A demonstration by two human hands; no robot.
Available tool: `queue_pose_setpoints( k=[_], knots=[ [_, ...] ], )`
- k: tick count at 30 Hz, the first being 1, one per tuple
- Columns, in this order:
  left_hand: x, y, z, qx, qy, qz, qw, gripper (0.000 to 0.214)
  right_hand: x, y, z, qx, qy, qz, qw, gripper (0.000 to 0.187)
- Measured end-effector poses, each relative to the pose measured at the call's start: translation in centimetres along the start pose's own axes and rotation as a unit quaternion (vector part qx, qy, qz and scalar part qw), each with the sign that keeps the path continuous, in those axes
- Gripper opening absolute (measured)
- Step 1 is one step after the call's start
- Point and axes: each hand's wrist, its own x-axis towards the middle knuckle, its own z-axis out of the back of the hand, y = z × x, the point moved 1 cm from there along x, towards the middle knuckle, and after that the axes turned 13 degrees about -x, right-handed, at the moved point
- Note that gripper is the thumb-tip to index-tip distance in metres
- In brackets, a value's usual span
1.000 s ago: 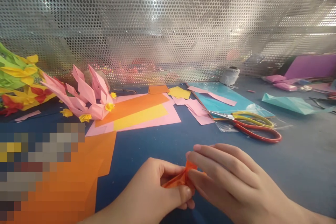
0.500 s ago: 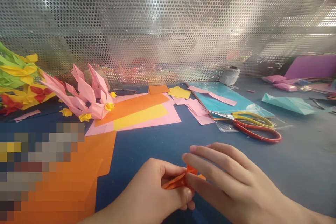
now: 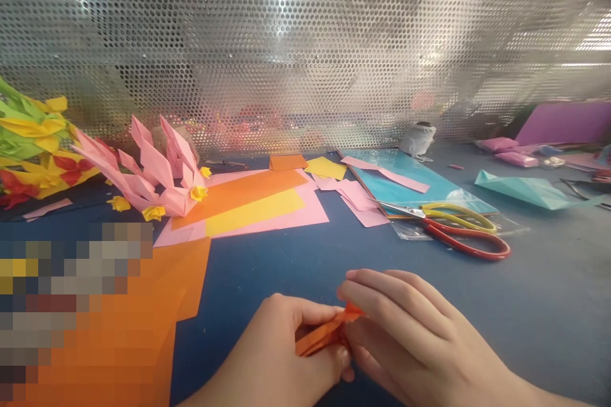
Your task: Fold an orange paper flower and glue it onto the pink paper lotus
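A small folded orange paper piece (image 3: 321, 334) is between my hands, low in the middle of the view. My left hand (image 3: 284, 346) is closed on it, thumb on the near side and fingers behind. From the right, my right hand (image 3: 410, 331) bends over the paper's far end, its fingers covering that end. The right fingertips appear to pinch the paper there, though the contact is partly hidden. Large orange sheets (image 3: 191, 280) lie on the blue table (image 3: 258, 267) to the left of my left hand.
Scissors (image 3: 470, 243) with red and yellow handles rest partly on a teal paper pack (image 3: 396, 178). Pink folded-paper work (image 3: 162, 172) with yellow flowers stands at left, beside layered sheets (image 3: 262, 203). A perforated metal panel (image 3: 286, 57) closes off the back. A folded turquoise paper (image 3: 529, 189) lies right.
My right hand's fingers have curled down and drawn closer over the orange paper's end. My left hand keeps its hold with little movement.
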Motion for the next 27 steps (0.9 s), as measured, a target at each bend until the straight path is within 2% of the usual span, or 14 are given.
queue_pose_setpoints(
  k=[6,10,14,18,22,25,27],
  knots=[
    [-0.1,-0.1,-0.2,-0.048,0.002,-0.011,0.999,0.008,-0.4,0.2,0.1,0.02,0.013,-0.023,0.999,0.037],
    [-0.1,0.1,0.0,-0.075,-0.033,-0.022,0.996,0.009,-1.2,0.2,0.3,0.027,0.054,-0.047,0.997,0.035],
    [0.0,-0.1,0.2,-0.155,-0.032,-0.05,0.986,0.013,-1.8,0.2,0.5,0.011,0.08,-0.072,0.994,0.031],
    [0.0,-0.4,0.5,-0.184,-0.057,-0.038,0.981,0.019,-1.6,-0.4,0.3,-0.008,0.088,-0.075,0.993,0.025],
    [0.0,-0.3,0.8,-0.171,-0.074,-0.037,0.982,0.017,-1.0,-1.3,0.2,0.054,0.071,-0.1,0.991,0.023],
    [0.1,0.0,0.8,-0.165,-0.083,-0.05,0.982,0.018,-1.0,-1.4,-0.2,0.178,0.093,-0.184,0.962,0.019],
    [0.0,0.0,0.5,-0.148,-0.086,-0.056,0.984,0.018,-1.1,-1.1,-0.8,0.291,0.13,-0.266,0.909,0.02]
  ],
)
